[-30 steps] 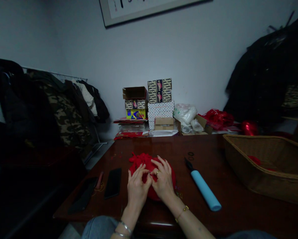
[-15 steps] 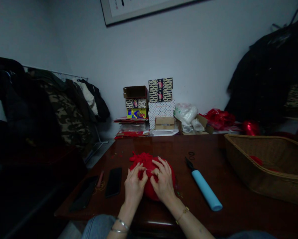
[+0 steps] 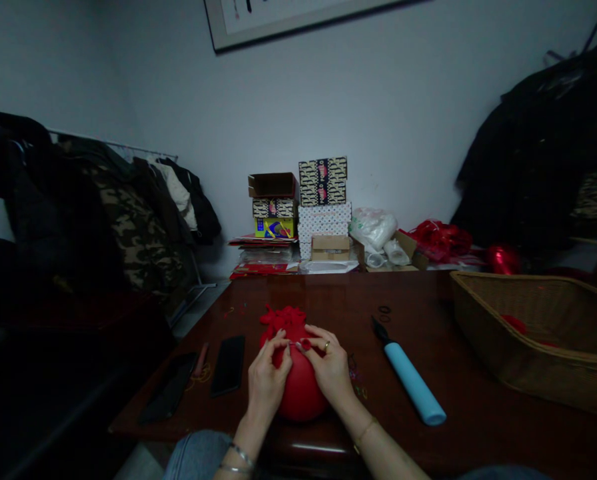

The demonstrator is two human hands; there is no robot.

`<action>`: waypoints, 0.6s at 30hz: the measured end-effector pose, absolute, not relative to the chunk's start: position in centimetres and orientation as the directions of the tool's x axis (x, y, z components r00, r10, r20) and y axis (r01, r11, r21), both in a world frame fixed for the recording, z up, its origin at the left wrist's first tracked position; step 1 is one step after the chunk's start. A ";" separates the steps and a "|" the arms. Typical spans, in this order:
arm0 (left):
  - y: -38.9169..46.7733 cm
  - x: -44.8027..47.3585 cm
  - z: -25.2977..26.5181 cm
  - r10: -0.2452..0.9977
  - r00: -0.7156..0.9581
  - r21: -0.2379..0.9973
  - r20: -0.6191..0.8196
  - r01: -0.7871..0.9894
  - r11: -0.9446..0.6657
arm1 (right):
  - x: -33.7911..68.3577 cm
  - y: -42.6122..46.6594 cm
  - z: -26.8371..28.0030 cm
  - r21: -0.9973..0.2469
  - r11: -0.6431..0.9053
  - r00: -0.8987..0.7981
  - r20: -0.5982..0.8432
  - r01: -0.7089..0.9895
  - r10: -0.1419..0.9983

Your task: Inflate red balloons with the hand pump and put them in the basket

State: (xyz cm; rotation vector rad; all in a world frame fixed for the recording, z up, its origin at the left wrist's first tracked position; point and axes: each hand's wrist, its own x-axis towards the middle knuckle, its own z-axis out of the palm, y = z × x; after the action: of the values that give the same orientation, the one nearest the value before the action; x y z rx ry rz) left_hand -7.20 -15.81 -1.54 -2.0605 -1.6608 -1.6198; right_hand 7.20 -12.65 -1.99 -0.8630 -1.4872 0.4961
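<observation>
A round, inflated red balloon (image 3: pixel 302 395) rests at the front of the dark table, between my two hands. My left hand (image 3: pixel 267 379) has thumb and index finger pinched together at the top of the balloon, on its neck. From the other side my right hand (image 3: pixel 332 373) pinches the same neck, and the rolled red mouth shows between the fingertips. Whether a thin band is also in the fingers is too small to tell. Just behind the hands lies a heap of limp red balloons (image 3: pixel 287 316), partly covered by my left fingers.
To the right lie a light-blue hand pump (image 3: pixel 414 383) with a black nozzle and a wicker basket (image 3: pixel 493 357) with red pieces inside. Small coloured bands (image 3: pixel 359 388) are beside my right hand. A dark phone (image 3: pixel 228 365) lies at left. Stacked boxes (image 3: pixel 323 183) stand behind the table.
The balloon has shifted down toward me, and more of it shows. A thin strand stretched between the fingertips is no longer visible; the fingertips are closer together at the neck.
</observation>
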 end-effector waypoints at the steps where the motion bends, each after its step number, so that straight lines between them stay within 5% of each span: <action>1: -15.8 -7.3 -1.6 0.689 -0.123 0.534 0.714 0.733 -0.422 | 7.2 -12.7 -2.0 -0.753 0.621 0.067 0.646 0.215 0.760; 11: -16.3 -6.7 0.2 0.837 0.149 0.562 0.527 0.678 -0.474 | 6.6 -13.0 -1.9 -0.709 0.655 0.029 0.684 0.262 0.729; 18: -15.0 -6.3 -0.7 0.838 0.121 0.509 0.532 0.745 -0.431 | 6.4 -13.5 -1.5 -0.679 0.661 0.009 0.700 0.319 0.714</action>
State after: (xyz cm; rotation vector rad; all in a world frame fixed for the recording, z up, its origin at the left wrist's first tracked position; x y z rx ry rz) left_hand -6.30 -15.01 -0.70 -2.4363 -1.7302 -1.2989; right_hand 6.36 -13.51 -1.53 -0.8740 -1.5857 0.3807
